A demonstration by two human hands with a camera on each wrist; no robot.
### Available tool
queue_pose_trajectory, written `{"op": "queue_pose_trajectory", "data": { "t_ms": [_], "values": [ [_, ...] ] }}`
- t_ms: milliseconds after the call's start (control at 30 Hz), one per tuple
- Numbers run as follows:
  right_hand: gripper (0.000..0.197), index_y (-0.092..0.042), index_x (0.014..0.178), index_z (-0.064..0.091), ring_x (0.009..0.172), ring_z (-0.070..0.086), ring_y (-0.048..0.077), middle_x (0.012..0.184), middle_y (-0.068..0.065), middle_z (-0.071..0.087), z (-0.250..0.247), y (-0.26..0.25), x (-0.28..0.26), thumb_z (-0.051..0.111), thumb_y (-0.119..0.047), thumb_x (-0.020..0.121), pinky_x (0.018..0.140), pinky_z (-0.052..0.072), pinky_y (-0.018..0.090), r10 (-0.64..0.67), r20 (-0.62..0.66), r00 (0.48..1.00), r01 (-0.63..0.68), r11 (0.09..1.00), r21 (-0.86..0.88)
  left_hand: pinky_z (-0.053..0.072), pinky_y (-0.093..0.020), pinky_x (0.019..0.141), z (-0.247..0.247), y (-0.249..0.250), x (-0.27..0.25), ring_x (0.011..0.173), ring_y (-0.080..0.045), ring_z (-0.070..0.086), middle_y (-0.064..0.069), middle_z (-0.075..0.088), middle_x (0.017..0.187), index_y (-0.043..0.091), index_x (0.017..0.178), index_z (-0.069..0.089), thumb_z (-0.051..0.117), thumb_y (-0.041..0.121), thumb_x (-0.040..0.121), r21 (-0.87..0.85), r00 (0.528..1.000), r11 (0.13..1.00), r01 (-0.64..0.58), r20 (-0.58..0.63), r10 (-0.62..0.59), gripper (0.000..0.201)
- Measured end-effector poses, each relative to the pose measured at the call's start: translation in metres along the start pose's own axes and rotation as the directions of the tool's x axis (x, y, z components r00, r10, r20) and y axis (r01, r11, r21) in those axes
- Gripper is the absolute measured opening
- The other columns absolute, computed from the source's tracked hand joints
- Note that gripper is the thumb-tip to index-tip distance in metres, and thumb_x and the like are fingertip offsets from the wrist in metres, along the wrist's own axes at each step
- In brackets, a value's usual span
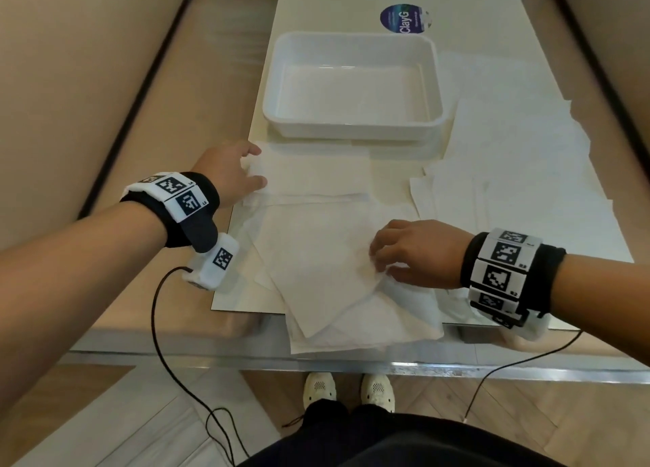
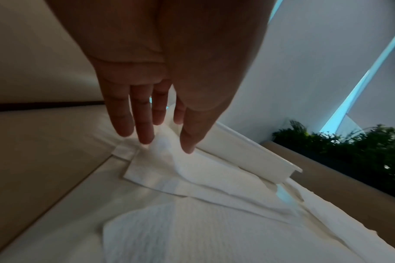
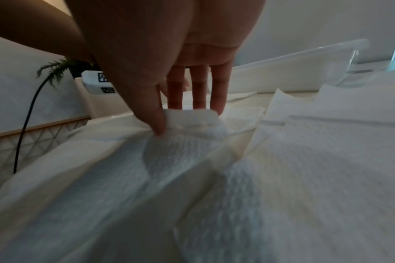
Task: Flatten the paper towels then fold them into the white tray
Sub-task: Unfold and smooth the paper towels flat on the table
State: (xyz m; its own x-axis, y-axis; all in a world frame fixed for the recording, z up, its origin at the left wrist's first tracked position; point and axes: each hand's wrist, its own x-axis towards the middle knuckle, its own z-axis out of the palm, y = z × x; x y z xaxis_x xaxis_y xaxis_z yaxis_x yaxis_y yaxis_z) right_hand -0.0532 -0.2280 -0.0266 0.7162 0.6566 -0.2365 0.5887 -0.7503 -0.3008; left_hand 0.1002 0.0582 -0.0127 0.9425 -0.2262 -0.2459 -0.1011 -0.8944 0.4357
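Pinching a far corner of the paper towel (image 1: 316, 255) with our left hand (image 1: 225, 171) and a raised fold with our right hand (image 1: 411, 252), we had the sheet stretching between both sets of fingers, the white tray (image 1: 351, 128) just beyond.

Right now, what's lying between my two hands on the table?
In the head view, only paper towel spans the stretch between the left hand and the right hand; each hand pinches a part of it.
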Motion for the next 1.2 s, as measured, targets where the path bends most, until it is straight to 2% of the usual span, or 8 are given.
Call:
{"op": "queue_pose_trajectory", "data": {
  "t_ms": [200, 367, 467, 567, 700, 800, 967, 1200],
  "values": [
    [0.017, -0.022, 0.099, 0.065, 0.091, 0.06, 0.018, 0.102, -0.006, 0.066, -0.021, -0.007, 0.001, 0.051, -0.031, 0.093, 0.072, 0.052, 0.037, 0.097, -0.166, 0.981, -0.077, 0.99, 0.119, 0.041, -0.028, 0.084, -0.01, 0.017, -0.043, 0.108, -0.011, 0.054, 0.004, 0.056, 0.125, 0.027, 0.122, 0.057, 0.058, 0.049, 0.089, 0.123, 0.98, 0.974, -0.19, 0.077, 0.181, 0.04],
    [0.016, -0.018, 0.103, 0.057, 0.066, 0.055, 0.022, 0.082, -0.004, 0.066, -0.042, -0.014, 0.006, 0.048, -0.03, 0.096, 0.063, 0.041, 0.031, 0.199, -0.291, 0.936, -0.166, 0.977, 0.135, 0.042, -0.028, 0.095, -0.012, 0.058, -0.107, 0.114, -0.003, 0.05, 0.02, 0.053, 0.125, 0.036, 0.131, 0.049, 0.04, 0.09, 0.066, 0.04, 0.914, 0.946, -0.323, 0.273, 0.3, 0.085],
    [0.02, -0.02, 0.11, 0.055, 0.067, 0.055, 0.024, 0.081, -0.003, 0.065, -0.037, -0.018, 0.004, 0.044, -0.033, 0.097, 0.062, 0.038, 0.03, 0.158, -0.185, 0.97, -0.149, 0.987, 0.064, 0.041, -0.028, 0.099, 0.007, 0.066, -0.134, 0.121, -0.007, 0.048, 0.019, 0.048, 0.135, 0.037, 0.14, 0.034, 0.051, 0.088, 0.063, 0.189, 0.861, 0.888, -0.42, 0.393, 0.323, 0.094],
    [0.022, -0.022, 0.112, 0.054, 0.059, 0.046, 0.015, 0.07, -0.01, 0.058, -0.028, -0.023, -0.004, 0.042, -0.034, 0.099, 0.061, 0.034, 0.027, 0.178, -0.122, 0.976, -0.165, 0.98, 0.112, 0.046, -0.03, 0.085, 0.026, 0.05, -0.137, 0.105, -0.014, 0.057, 0.01, 0.06, 0.116, 0.03, 0.124, 0.048, 0.049, 0.06, 0.089, 0.298, 0.845, 0.826, -0.479, 0.41, 0.342, 0.046],
    [0.029, -0.022, 0.111, 0.053, 0.062, 0.05, 0.013, 0.079, -0.004, 0.066, -0.019, -0.021, -0.012, 0.04, -0.044, 0.097, 0.063, 0.038, 0.026, 0.217, -0.121, 0.969, -0.182, 0.951, 0.25, 0.048, -0.034, 0.071, 0.032, 0.026, -0.132, 0.076, -0.015, 0.059, 0.007, 0.065, 0.084, 0.025, 0.094, 0.059, 0.043, 0.047, 0.095, 0.138, 0.897, 0.916, -0.377, 0.301, 0.324, 0.027],
    [0.036, -0.03, 0.11, 0.051, 0.064, 0.053, 0.006, 0.083, -0.011, 0.063, -0.021, -0.016, -0.013, 0.053, -0.057, 0.086, 0.064, 0.044, 0.027, 0.268, -0.072, 0.961, -0.232, 0.919, 0.319, 0.048, -0.027, 0.073, 0.027, 0.019, -0.126, 0.078, -0.004, 0.06, 0.011, 0.068, 0.086, 0.027, 0.095, 0.065, 0.05, 0.047, 0.094, -0.048, 0.911, 0.952, -0.303, 0.278, 0.304, 0.025],
    [0.023, -0.028, 0.102, 0.053, 0.07, 0.059, 0.009, 0.082, -0.007, 0.064, -0.024, -0.005, -0.016, 0.067, -0.037, 0.086, 0.068, 0.048, 0.026, 0.367, -0.086, 0.926, -0.302, 0.859, 0.414, 0.05, -0.029, 0.075, 0.026, 0.021, -0.11, 0.081, -0.007, 0.063, 0.01, 0.07, 0.087, 0.028, 0.09, 0.067, 0.064, 0.041, 0.088, -0.249, 0.952, 0.956, -0.156, 0.22, 0.212, 0.014],
    [0.043, -0.022, 0.116, 0.044, 0.069, 0.057, 0.007, 0.085, -0.008, 0.058, -0.022, 0.015, -0.001, 0.07, -0.029, 0.083, 0.063, 0.044, 0.024, 0.582, -0.144, 0.8, -0.42, 0.716, 0.558, 0.047, -0.027, 0.068, 0.033, 0.007, -0.09, 0.072, -0.009, 0.063, 0.002, 0.07, 0.081, 0.027, 0.112, 0.048, 0.076, 0.033, 0.079, -0.261, 0.971, 0.965, -0.013, 0.227, 0.074, 0.044]
  ]
}}
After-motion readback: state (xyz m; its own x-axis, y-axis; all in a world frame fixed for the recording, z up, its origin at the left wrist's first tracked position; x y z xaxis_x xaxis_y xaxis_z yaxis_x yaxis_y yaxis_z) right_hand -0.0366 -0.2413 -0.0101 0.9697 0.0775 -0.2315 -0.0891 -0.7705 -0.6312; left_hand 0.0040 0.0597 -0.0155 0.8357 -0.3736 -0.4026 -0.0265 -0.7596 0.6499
